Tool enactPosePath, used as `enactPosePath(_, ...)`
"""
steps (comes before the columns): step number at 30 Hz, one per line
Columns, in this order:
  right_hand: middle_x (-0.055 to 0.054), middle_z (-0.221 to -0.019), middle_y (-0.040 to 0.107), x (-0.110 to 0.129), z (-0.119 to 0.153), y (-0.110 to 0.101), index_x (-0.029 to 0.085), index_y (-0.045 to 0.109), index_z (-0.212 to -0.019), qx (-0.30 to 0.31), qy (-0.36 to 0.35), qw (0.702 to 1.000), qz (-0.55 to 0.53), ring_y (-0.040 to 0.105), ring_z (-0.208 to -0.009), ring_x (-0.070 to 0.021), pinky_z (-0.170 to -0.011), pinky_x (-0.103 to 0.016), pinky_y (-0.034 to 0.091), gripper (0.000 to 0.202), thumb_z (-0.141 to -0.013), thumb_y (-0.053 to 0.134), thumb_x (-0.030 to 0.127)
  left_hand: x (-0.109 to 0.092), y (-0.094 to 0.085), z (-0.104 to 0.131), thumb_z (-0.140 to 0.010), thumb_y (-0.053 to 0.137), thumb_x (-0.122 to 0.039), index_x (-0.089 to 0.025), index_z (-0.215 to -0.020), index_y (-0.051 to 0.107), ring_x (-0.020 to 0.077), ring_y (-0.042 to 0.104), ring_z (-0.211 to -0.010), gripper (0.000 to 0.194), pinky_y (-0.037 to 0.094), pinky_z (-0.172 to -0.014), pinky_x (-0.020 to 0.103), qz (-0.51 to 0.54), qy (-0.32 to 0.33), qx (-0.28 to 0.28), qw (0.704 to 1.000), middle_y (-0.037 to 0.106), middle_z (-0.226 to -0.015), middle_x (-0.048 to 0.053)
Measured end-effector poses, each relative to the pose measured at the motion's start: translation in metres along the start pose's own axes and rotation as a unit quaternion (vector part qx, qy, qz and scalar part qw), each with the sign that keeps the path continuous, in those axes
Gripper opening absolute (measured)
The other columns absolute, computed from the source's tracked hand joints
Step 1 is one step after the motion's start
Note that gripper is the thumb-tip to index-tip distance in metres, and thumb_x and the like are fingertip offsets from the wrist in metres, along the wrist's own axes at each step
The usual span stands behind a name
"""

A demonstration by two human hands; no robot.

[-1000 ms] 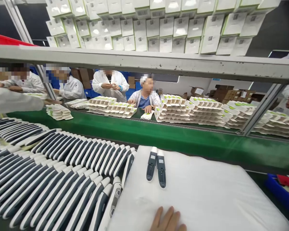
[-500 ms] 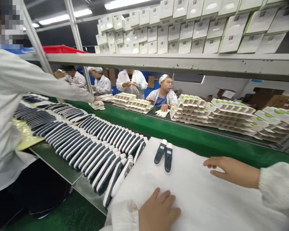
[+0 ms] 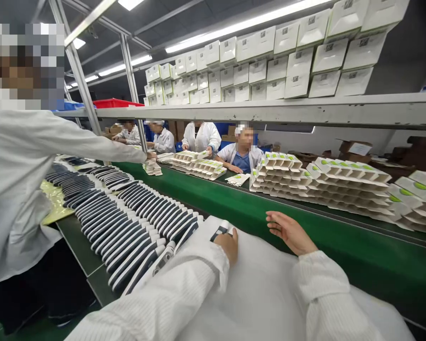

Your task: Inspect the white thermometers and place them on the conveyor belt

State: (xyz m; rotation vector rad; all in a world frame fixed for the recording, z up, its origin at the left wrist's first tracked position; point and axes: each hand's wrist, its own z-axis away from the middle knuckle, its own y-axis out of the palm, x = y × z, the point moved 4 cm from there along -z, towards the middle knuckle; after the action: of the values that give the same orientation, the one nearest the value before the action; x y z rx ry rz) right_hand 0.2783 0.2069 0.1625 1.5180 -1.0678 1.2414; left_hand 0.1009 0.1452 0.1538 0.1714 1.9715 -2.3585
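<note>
A smooth white sheet (image 3: 248,303) has rows of slim, dark-grey-and-white plastic devices (image 3: 108,232) to its left. By its far edge, the right hand (image 3: 291,233) hovers empty, fingers loosely parted. On its far-left corner, the left hand (image 3: 227,247) reaches over a similar dark-grey-and-white device (image 3: 218,232), grip hidden. Grasping seems in hand; that calls for secure finger purchase.
</note>
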Motion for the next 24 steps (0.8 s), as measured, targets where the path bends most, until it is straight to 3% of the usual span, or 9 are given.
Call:
enactPosePath(3, 0.003, -0.076, 0.065, -0.006, -0.012, -0.026, 0.026, 0.07, -0.084, -0.068, 0.023, 0.98, -0.184, 0.059, -0.064, -0.0084, -0.057, -0.017, 0.052, 0.028, -0.061, 0.08, 0.039, 0.009, -0.015, -0.021, -0.064, 0.062, -0.015, -0.009, -0.126, 0.048, 0.0431, 0.058, -0.102, 0.064, 0.043, -0.082, 0.061, 0.099, 0.006, 0.041, 0.994, 0.065, -0.104, 0.025)
enactPosePath(5, 0.004, -0.071, 0.063, -0.008, -0.021, -0.04, 0.026, 0.069, -0.08, -0.118, 0.02, 0.957, -0.264, 0.056, -0.059, -0.0079, -0.05, -0.016, 0.051, 0.024, -0.06, 0.081, 0.032, 0.011, -0.032, -0.037, -0.063, 0.063, -0.021, -0.014, -0.116, 0.056, 0.0366, 0.063, -0.091, 0.054, 0.049, -0.076, 0.053, 0.199, 0.04, 0.084, 0.976, 0.068, -0.092, 0.015)
enactPosePath(7, 0.004, -0.069, 0.061, -0.01, -0.027, -0.049, 0.026, 0.068, -0.078, -0.141, 0.004, 0.935, -0.325, 0.055, -0.057, -0.0077, -0.048, -0.016, 0.049, 0.021, -0.06, 0.08, 0.029, 0.003, -0.047, -0.055, -0.069, 0.057, -0.028, -0.017, -0.115, 0.055, 0.0274, 0.065, -0.08, 0.047, 0.053, -0.065, 0.041, 0.315, 0.083, 0.116, 0.938, 0.068, -0.088, 0.009)
enactPosePath(10, 0.006, -0.067, 0.059, -0.018, -0.031, -0.055, 0.026, 0.067, -0.078, -0.151, -0.004, 0.918, -0.367, 0.053, -0.055, -0.0062, -0.047, -0.015, 0.048, 0.022, -0.06, 0.08, 0.029, -0.025, -0.052, -0.08, -0.08, 0.038, -0.032, -0.015, -0.12, 0.047, 0.0192, 0.064, -0.08, 0.044, 0.051, -0.056, 0.027, 0.486, 0.132, 0.114, 0.856, 0.064, -0.105, 0.011)
enactPosePath(13, 0.004, -0.069, 0.061, -0.028, -0.031, -0.06, 0.022, 0.068, -0.079, -0.195, 0.026, 0.92, -0.338, 0.054, -0.056, -0.0059, -0.047, -0.014, 0.046, 0.029, -0.055, 0.082, 0.032, -0.054, -0.037, -0.097, -0.088, 0.019, -0.039, -0.013, -0.116, 0.045, 0.0146, 0.062, -0.083, 0.046, 0.046, -0.05, 0.019, 0.605, 0.149, 0.091, 0.777, 0.056, -0.12, 0.015)
enactPosePath(15, 0.004, -0.07, 0.061, -0.028, -0.032, -0.061, 0.021, 0.069, -0.079, -0.21, 0.027, 0.93, -0.301, 0.054, -0.058, -0.0066, -0.048, -0.015, 0.045, 0.035, -0.051, 0.084, 0.036, -0.067, -0.025, -0.103, -0.09, 0.014, -0.049, -0.014, -0.11, 0.048, 0.0123, 0.061, -0.073, 0.053, 0.04, -0.043, 0.017, 0.669, 0.141, 0.088, 0.725, 0.057, -0.118, 0.015)
enactPosePath(19, 0.005, -0.062, 0.053, -0.017, -0.034, -0.053, 0.02, 0.069, -0.075, -0.171, 0.002, 0.964, -0.202, 0.049, -0.057, -0.0078, -0.052, -0.018, 0.043, 0.036, -0.054, 0.081, 0.047, -0.076, -0.014, -0.103, -0.089, 0.033, -0.055, -0.014, -0.107, 0.056, 0.0109, 0.057, -0.053, 0.05, 0.036, -0.034, 0.017, 0.791, 0.107, 0.127, 0.589, 0.065, -0.091, 0.01)
enactPosePath(20, 0.005, -0.06, 0.051, -0.013, -0.035, -0.05, 0.019, 0.068, -0.072, -0.163, -0.003, 0.973, -0.164, 0.047, -0.057, -0.0085, -0.053, -0.019, 0.042, 0.036, -0.056, 0.079, 0.049, -0.076, -0.015, -0.103, -0.089, 0.036, -0.053, -0.013, -0.107, 0.058, 0.0112, 0.057, -0.051, 0.049, 0.036, -0.034, 0.017, 0.802, 0.105, 0.13, 0.573, 0.065, -0.085, 0.008)
enactPosePath(24, 0.004, -0.056, 0.047, 0.0, -0.034, -0.034, 0.018, 0.06, -0.059, -0.144, -0.036, 0.989, -0.024, 0.045, -0.058, -0.0109, -0.057, -0.024, 0.041, 0.04, -0.062, 0.073, 0.056, -0.074, -0.018, -0.101, -0.089, 0.039, -0.053, -0.012, -0.1, 0.064, 0.012, 0.059, -0.05, 0.049, 0.037, -0.032, 0.017, 0.808, 0.101, 0.11, 0.569, 0.066, -0.074, 0.006)
